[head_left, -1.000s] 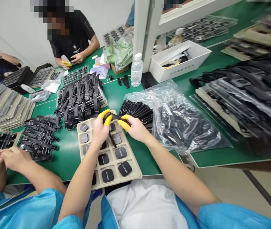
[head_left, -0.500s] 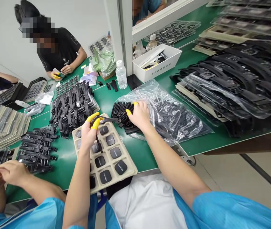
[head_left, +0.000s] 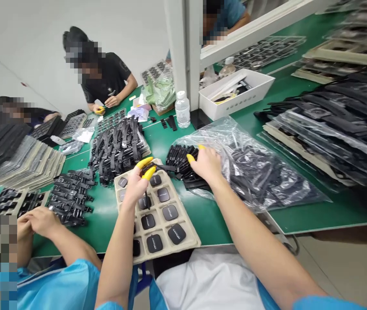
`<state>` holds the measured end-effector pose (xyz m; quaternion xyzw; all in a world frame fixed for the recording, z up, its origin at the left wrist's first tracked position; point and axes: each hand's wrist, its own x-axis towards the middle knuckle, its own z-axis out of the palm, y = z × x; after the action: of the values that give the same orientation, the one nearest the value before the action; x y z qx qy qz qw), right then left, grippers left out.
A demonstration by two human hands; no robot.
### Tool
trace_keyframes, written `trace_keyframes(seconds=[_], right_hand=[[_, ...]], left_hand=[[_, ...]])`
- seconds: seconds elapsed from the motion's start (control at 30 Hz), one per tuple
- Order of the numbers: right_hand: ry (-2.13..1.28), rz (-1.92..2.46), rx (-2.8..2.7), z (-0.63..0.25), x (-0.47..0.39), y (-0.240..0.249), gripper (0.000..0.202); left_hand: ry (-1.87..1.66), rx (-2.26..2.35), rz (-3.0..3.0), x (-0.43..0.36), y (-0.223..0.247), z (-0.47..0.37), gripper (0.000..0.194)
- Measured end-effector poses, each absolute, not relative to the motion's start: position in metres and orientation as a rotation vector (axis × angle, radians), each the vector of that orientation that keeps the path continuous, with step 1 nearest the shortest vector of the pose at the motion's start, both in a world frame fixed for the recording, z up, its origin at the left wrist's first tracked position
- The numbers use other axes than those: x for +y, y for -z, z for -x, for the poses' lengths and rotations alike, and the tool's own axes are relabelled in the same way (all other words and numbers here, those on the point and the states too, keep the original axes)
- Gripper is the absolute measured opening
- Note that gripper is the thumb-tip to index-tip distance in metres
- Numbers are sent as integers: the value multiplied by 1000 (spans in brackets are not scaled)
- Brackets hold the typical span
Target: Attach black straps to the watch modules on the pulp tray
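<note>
Black watch strap [head_left: 162, 167] pinched by left hand [head_left: 140, 181] over beige tray [head_left: 191, 242]; strap pile [head_left: 178, 157] touched by right hand [head_left: 208, 164], grip state unclear.

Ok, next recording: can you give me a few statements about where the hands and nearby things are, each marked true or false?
1. The left hand holds a black strap over the beige tray. True.
2. The right hand is inside the white box. False: the right hand is at the row of black straps.
3. Both hands wear yellow finger covers. True.
4. The bottle lies on its side. False: the bottle stands upright.
5. The clear plastic bag has black items in it. True.
</note>
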<state>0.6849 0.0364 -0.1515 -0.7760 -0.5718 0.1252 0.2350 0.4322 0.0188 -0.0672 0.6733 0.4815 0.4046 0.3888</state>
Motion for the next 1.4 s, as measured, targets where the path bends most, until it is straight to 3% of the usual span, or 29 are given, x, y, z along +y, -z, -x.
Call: trace_keyframes(seconds=[0.5, 0.77, 0.9, 1.13, 1.3, 1.4], right_hand=[[-308, 2037, -1483, -695, 36, 171, 55], [-388, 1864, -1296, -701, 42, 174, 35], [-554, 1602, -1077, -698, 42, 166, 26], [-830, 948, -628, -686, 31, 131, 37], [-925, 770, -719, -682, 13, 107, 37], [-939, 937, -1044, -676, 3, 108, 36]], left_hand=[[-971, 1138, -1642, 14, 81, -430, 44], [-966, 1166, -1634, 16, 84, -428, 44], [-963, 1166, -1628, 16, 84, -428, 45], [-934, 1167, -1684, 16, 84, -428, 45], [-944, 1167, -1651, 17, 89, -429, 45], [-947, 1160, -1649, 17, 89, -430, 44]])
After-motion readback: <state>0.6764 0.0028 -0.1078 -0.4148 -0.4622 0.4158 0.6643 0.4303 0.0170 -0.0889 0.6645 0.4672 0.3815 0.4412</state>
